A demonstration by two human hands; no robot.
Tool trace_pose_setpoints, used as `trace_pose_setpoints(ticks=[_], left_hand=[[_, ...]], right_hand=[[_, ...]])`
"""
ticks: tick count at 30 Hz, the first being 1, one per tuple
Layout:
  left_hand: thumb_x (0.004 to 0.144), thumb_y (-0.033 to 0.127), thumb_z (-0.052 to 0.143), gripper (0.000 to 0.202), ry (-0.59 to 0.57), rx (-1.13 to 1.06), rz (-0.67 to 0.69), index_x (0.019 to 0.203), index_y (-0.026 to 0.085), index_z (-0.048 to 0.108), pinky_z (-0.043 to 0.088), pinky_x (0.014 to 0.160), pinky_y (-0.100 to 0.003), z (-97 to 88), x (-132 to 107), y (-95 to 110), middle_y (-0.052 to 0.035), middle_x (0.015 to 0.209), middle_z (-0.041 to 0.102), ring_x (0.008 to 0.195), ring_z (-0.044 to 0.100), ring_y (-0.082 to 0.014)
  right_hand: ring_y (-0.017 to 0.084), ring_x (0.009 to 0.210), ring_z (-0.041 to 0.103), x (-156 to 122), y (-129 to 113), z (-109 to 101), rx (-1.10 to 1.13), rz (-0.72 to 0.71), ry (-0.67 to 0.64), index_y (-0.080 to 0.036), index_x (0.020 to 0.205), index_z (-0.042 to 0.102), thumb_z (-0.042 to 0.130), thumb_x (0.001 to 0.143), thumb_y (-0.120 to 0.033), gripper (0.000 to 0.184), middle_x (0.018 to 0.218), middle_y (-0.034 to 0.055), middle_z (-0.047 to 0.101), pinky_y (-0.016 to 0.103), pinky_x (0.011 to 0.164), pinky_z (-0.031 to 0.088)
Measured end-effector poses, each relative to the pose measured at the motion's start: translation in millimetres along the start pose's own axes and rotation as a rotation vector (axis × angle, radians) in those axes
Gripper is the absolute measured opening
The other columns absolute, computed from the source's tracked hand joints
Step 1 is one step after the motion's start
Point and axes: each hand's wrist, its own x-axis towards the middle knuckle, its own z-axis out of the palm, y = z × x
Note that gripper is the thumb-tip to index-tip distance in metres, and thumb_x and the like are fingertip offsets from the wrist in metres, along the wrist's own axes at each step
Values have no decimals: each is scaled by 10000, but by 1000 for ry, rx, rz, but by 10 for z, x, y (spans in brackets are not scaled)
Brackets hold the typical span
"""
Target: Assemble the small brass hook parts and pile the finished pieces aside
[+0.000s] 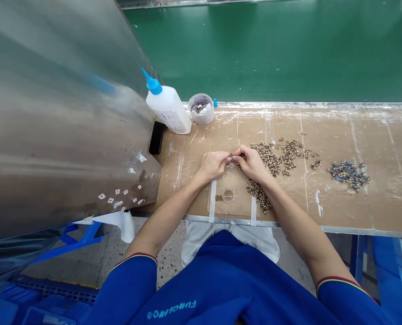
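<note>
My left hand (215, 165) and my right hand (250, 163) meet over the cardboard-covered bench, fingertips pinched around one small dark metal piece (231, 156). Its exact kind is too small to make out. Right beside my right hand spreads a pile of small brass-coloured metal pieces (270, 158), and more of them (260, 196) lie under my right wrist. Farther right sits a separate heap of similar pieces with blue parts (348, 175). A small round clear dish (228, 195) rests on the cardboard below my hands, with a thin stick across it.
A white bottle with a blue nozzle (170, 108) stands at the back left, beside a tape roll (201, 109) holding scraps. A black phone-like object (156, 137) leans by the metal panel (68, 99). Behind the bench runs a green surface (272, 49).
</note>
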Motion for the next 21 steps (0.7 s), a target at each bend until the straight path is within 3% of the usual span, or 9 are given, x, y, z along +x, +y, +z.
trace_pose_setpoints(ticks=[7, 13, 18, 21], left_hand=[[992, 277, 433, 299, -20, -112, 70, 726, 186, 536, 340, 629, -277, -96, -5, -45, -44, 725, 637, 689, 576, -178], [978, 316, 446, 300, -31, -199, 67, 718, 184, 515, 368, 647, -274, -152, -21, -21, -32, 716, 613, 681, 556, -167], [935, 348, 460, 255, 17, -326, 57, 836, 173, 617, 421, 689, -269, -227, 6, -81, -31, 764, 670, 704, 588, -161], [901, 378, 482, 270, 43, -362, 45, 800, 174, 628, 437, 663, -270, -279, 74, -71, -22, 700, 659, 662, 578, -159]], right_hand=[[176, 687, 611, -9, -24, 7, 141, 52, 1, -213, 833, 639, 627, 861, -358, 148, 760, 32, 685, 331, 676, 514], [186, 732, 636, -26, -55, -42, 101, 26, 28, -211, 862, 654, 630, 871, -393, 183, 793, 39, 689, 345, 724, 524], [172, 729, 635, 65, -78, -137, 39, 46, 162, -209, 859, 647, 623, 876, -322, 117, 793, 32, 698, 330, 728, 528], [158, 723, 625, 86, -141, -290, 38, 40, 277, -209, 885, 646, 605, 888, -289, 90, 823, 33, 706, 318, 717, 526]])
